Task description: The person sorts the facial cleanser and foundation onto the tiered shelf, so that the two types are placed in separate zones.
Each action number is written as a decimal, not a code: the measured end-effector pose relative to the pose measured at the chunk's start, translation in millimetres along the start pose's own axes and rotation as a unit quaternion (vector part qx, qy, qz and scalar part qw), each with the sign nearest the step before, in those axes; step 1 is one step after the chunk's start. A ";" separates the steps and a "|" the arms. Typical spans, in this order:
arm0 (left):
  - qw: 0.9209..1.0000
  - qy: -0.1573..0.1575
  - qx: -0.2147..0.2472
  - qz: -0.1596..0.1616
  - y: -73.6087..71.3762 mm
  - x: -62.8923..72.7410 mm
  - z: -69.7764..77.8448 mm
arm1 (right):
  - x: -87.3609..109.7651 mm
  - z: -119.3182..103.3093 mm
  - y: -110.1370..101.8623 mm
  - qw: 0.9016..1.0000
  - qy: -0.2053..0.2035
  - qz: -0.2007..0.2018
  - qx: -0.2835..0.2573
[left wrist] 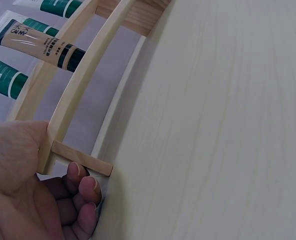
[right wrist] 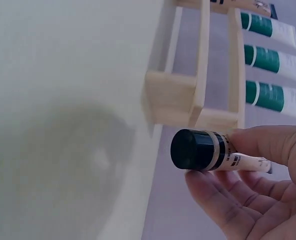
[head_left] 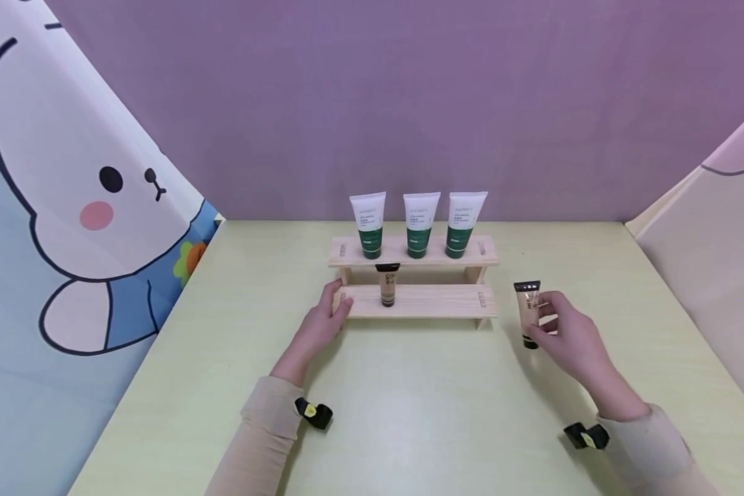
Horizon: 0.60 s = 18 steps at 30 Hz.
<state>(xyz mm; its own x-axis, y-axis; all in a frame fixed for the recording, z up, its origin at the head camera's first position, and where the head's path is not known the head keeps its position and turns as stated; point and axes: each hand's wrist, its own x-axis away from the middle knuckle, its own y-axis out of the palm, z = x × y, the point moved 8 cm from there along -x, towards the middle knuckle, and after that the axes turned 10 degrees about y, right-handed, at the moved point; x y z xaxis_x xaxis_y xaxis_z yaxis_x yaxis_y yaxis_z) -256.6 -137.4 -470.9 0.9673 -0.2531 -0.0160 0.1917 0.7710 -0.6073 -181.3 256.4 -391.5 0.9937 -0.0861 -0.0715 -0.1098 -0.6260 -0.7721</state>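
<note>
A two-tier wooden rack (head_left: pixel 434 303) stands on the table. My left hand (head_left: pixel 325 318) grips the left end of its lower tier, thumb over the top and fingers curled below, as the left wrist view shows. On that tier a beige tube (head_left: pixel 387 286) with black ends stands upright, cap down, left of the middle. To the right of the rack, my right hand (head_left: pixel 564 334) holds a second beige tube (head_left: pixel 529 313) between thumb and fingers. Its black cap (right wrist: pixel 190 150) points down, and the tube is held above the table.
On the upper tier stand three white-and-green tubes (head_left: pixel 418 227), caps down, side by side. The pale wooden table (head_left: pixel 409 413) meets a purple backdrop (head_left: pixel 409 103) behind the rack. A cartoon-printed cloth (head_left: pixel 87 227) hangs at the left.
</note>
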 end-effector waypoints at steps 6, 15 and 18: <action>1.000 -0.006 0.004 -0.001 1.0 0.2 -2.2 | -9.5 -25.9 6.3 0.999 -0.021 0.001 -0.038; 1.000 -0.013 0.001 0.001 0.0 1.1 -0.2 | -32.5 -61.1 30.1 0.995 -0.026 -0.019 -0.098; 1.000 -0.012 0.000 0.001 0.3 0.5 -0.1 | -41.3 -71.6 41.5 0.993 -0.031 -0.028 -0.111</action>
<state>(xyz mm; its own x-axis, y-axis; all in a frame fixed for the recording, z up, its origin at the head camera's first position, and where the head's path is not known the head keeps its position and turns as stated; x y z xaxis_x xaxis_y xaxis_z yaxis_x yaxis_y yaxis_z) -256.1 -137.4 -471.2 0.9713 -0.2377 0.0025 0.1903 0.7712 -0.6075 -228.5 178.5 -375.4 0.9971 -0.0018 -0.0766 -0.0489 -0.7843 -0.6185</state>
